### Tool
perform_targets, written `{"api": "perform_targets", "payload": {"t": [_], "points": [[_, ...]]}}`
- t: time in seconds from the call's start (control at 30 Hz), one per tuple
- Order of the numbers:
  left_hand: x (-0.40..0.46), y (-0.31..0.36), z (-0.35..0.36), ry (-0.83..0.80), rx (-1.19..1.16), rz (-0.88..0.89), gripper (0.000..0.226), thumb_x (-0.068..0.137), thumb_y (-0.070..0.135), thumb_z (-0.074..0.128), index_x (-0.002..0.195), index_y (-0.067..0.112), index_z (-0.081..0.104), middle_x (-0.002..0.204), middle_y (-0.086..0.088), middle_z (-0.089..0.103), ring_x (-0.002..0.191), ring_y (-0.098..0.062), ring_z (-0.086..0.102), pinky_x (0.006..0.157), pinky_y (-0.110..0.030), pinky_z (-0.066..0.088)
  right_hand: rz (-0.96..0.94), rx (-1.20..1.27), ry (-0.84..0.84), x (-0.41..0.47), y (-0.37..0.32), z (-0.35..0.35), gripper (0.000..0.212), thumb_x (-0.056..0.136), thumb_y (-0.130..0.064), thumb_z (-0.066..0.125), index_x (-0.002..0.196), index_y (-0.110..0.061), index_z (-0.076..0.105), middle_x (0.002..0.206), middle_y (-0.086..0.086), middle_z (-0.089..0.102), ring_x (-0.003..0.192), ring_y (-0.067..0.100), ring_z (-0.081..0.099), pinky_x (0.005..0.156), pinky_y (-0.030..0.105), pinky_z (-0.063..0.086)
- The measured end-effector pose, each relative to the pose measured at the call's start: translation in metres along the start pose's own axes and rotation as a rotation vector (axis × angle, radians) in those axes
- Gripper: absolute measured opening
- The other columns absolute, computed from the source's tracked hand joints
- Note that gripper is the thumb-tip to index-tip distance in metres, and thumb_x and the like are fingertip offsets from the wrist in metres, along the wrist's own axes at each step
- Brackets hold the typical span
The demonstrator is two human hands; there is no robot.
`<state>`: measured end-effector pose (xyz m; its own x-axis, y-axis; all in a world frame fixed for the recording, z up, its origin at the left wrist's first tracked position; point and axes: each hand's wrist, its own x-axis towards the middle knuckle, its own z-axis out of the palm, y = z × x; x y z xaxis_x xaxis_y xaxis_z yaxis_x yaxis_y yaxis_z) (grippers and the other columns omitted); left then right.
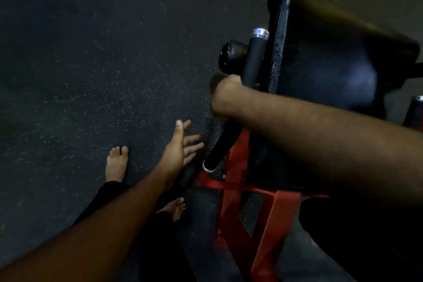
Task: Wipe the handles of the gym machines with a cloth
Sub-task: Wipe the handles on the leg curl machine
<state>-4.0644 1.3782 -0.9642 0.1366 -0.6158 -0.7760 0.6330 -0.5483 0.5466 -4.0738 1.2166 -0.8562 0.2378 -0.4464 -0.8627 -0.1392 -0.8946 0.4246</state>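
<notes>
A black curved handle (253,59) of the gym machine runs from a silver cap at its top down to a silver-capped lower end (208,167). My right hand (225,98) grips the middle of this handle, fingers curled round it. A dark blurred patch (216,79) sits at the knuckles; I cannot tell whether it is the cloth. My left hand (183,146) hovers lower left of the handle, fingers spread and holding nothing, just short of the handle's lower end.
A black padded rest (332,48) with water drops on its edge stands right of the handle, on a red frame (270,215). A black roller (229,57) lies behind the handle. A second grip (415,112) shows at the right edge. My bare feet (116,162) stand on speckled rubber floor (91,75).
</notes>
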Motion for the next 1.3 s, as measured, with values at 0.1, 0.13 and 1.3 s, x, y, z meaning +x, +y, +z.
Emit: {"api": "perform_targets", "payload": {"t": [0.1,0.13,1.3], "points": [[0.002,-0.001,-0.002,0.053,-0.026,-0.012,0.064,0.101,0.069,0.017,0.155,0.039,0.035,0.145,-0.006,0.057,0.120,-0.020,0.064,0.119,-0.049,0.037,-0.085,-0.110,-0.168,0.011,-0.042,0.010,0.014,0.093,-0.026,0.065,0.102,-0.015,0.068,0.117,0.009,0.070,0.112,0.034,0.065,0.097,0.052,0.050],[0.002,0.000,0.000,0.064,-0.038,-0.013,0.063,0.102,0.068,0.018,0.155,0.039,0.036,0.144,-0.005,0.057,0.120,-0.020,0.064,0.119,-0.050,0.036,-0.068,-0.066,-0.254,0.011,-0.054,0.016,0.017,0.092,-0.026,0.065,0.102,-0.014,0.070,0.109,0.009,0.072,0.105,0.034,0.068,0.095,0.051,0.051],[0.001,0.094,0.063,0.034,0.284,0.332,0.056,0.110,0.053,0.026,0.156,0.026,0.039,0.156,-0.003,0.047,0.139,-0.015,0.049,0.121,-0.044,0.034,0.732,2.279,1.203,-0.012,0.014,0.085,0.028,0.101,-0.027,0.035,0.095,-0.024,0.062,0.094,-0.003,0.061,0.083,0.019,0.061,0.078,0.044,0.056]]}}
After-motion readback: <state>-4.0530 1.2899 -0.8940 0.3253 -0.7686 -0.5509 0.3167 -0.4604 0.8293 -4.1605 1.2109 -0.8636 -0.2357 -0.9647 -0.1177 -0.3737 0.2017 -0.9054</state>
